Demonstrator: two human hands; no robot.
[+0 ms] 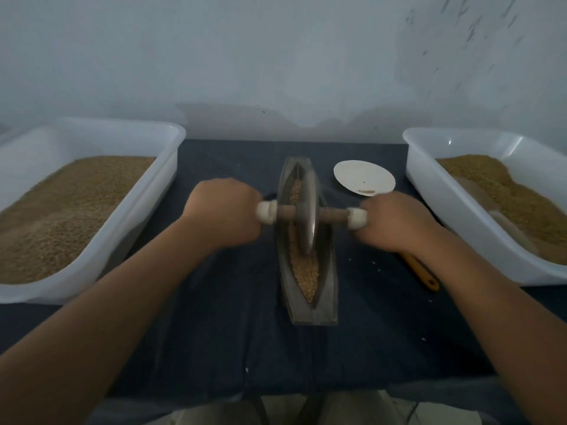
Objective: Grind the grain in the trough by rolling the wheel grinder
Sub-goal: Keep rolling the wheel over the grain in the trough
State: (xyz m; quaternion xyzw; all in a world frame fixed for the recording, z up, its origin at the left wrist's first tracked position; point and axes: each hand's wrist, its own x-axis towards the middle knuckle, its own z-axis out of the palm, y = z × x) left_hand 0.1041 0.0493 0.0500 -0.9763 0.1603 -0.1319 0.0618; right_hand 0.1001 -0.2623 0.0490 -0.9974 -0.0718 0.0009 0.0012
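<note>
White-wrapped axle ends [267, 214] sit inside curled fingers [248, 199]: the left hand [225, 210] and right hand [395, 220] each grip one. Between them the wheel grinder [306, 210] stands upright mid-trough [328, 302] on the counter [214, 332], bearing on the grain [306, 271]. The rolling step looks to be in hand. The next move probably calls for an even, level pull toward the near end.

The trough [310, 314], a narrow boat-shaped grey metal piece, lies near-to-far at the middle of the tabletop [230, 332]. Tan grain [303, 271] fills its groove, thickest toward the near end. The wheel [306, 210], a grey disc, stands upright in the groove at mid-length, its wooden axle [334, 214] running left-right with white-wrapped ends.
</note>
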